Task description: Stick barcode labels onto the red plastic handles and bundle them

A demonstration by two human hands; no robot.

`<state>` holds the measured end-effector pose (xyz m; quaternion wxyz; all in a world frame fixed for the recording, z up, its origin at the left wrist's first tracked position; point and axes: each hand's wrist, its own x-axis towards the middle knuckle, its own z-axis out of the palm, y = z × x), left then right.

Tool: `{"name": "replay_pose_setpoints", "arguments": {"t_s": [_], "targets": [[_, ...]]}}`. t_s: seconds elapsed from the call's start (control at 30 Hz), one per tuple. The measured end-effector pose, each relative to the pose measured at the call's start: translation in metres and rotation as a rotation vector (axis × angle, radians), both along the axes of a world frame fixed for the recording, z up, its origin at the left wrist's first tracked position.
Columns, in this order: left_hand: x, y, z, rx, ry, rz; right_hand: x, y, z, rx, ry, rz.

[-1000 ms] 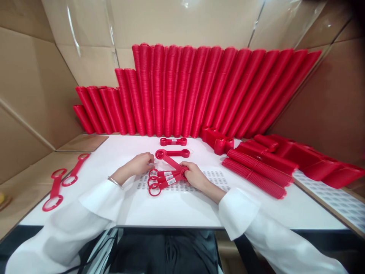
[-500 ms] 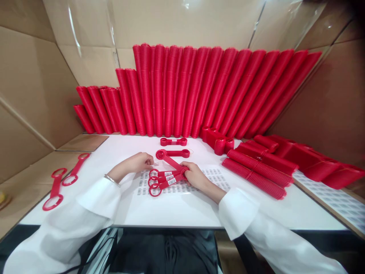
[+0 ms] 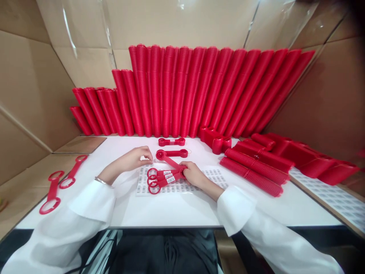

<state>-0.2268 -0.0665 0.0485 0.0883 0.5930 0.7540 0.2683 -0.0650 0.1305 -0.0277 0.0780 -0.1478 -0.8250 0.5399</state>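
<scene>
A: R hand (image 3: 192,175)?
B: Closed round the right end of the fanned red pcs (image 3: 162,183), approx. ctr of frame, over the label sheet (image 3: 142,187).
A: L hand (image 3: 135,159)?
B: Half curled, thumb nr fingertips, just left of the pcs. Can't tell if it's got anything.
A: Bkgd?
B: Tall red stacks (image 3: 182,91), upper ctr.

At eight o'clock we see a loose white left sleeve (image 3: 51,236), at four a matching right sleeve (image 3: 281,239), both wide-cuffed. A thin silvery bracelet (image 3: 103,181) rings the left hand's (image 3: 134,158) wrist; creased dark trousers (image 3: 168,251) show at six o'clock.
</scene>
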Motion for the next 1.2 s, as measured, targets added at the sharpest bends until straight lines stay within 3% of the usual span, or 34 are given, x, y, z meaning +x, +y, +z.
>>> {"name": "replay_pose_setpoints", "arguments": {"t_s": [0.1,0.2,0.4,0.67,1.2], "targets": [[0.004,-0.002,0.009,0.076,-0.185,0.133,0.0,0.0,0.0,0.01,-0.014,-0.004],[0.013,0.005,0.007,0.129,-0.444,0.268,0.0,-0.003,0.0,-0.001,0.01,-0.003],[0.048,0.033,-0.012,0.153,-0.714,0.261,0.004,-0.013,0.005,-0.032,0.178,0.011],[0.052,0.038,-0.019,0.187,-0.774,0.274,0.009,-0.018,0.014,0.006,0.244,-0.007],[0.063,0.039,-0.019,0.22,-0.692,0.325,0.008,-0.018,0.013,-0.104,0.258,-0.042]]}}
